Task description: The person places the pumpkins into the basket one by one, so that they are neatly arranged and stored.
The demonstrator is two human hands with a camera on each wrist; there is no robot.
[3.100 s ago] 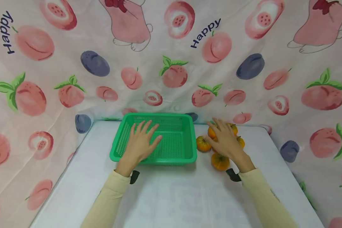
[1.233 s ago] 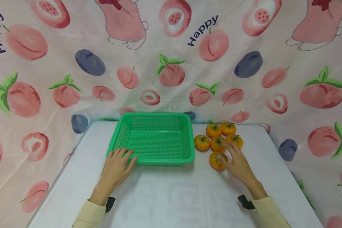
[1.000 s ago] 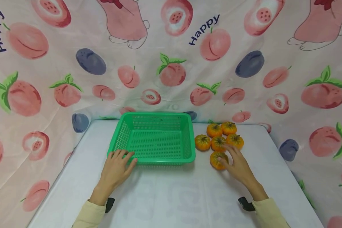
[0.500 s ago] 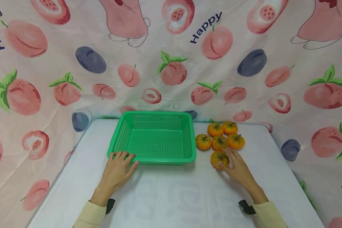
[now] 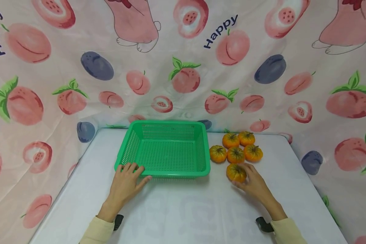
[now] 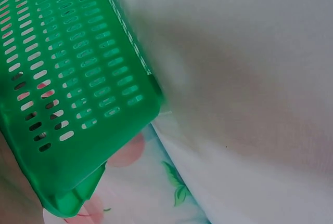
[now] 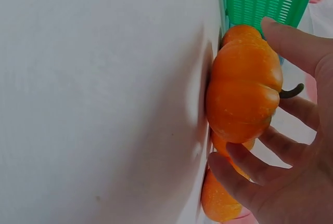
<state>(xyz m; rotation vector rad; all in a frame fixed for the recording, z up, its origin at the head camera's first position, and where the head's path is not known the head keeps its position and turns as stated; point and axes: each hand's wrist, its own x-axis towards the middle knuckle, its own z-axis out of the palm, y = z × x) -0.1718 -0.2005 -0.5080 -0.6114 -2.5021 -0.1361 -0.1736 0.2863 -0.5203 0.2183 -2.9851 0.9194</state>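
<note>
Several small orange pumpkins stand on the table right of a green plastic basket. My right hand reaches around the right side of the nearest pumpkin. In the right wrist view its thumb and fingers are spread about that pumpkin, with gaps showing; contact is hard to judge. The pumpkin sits with its stem up. My left hand rests at the basket's front left corner, fingers over the rim, thumb stretched out in front. In the left wrist view the basket wall hides nearly all of that hand.
Behind the nearest pumpkin lie a middle pumpkin, a left one close to the basket and a right one. Two more stand at the back edge. A fruit-printed cloth rises behind the white table.
My hands came back from over the basket and pumpkins; the right went down beside the nearest pumpkin, the left to the basket rim. Lately the right thumb shifted toward the pumpkin's near side.
</note>
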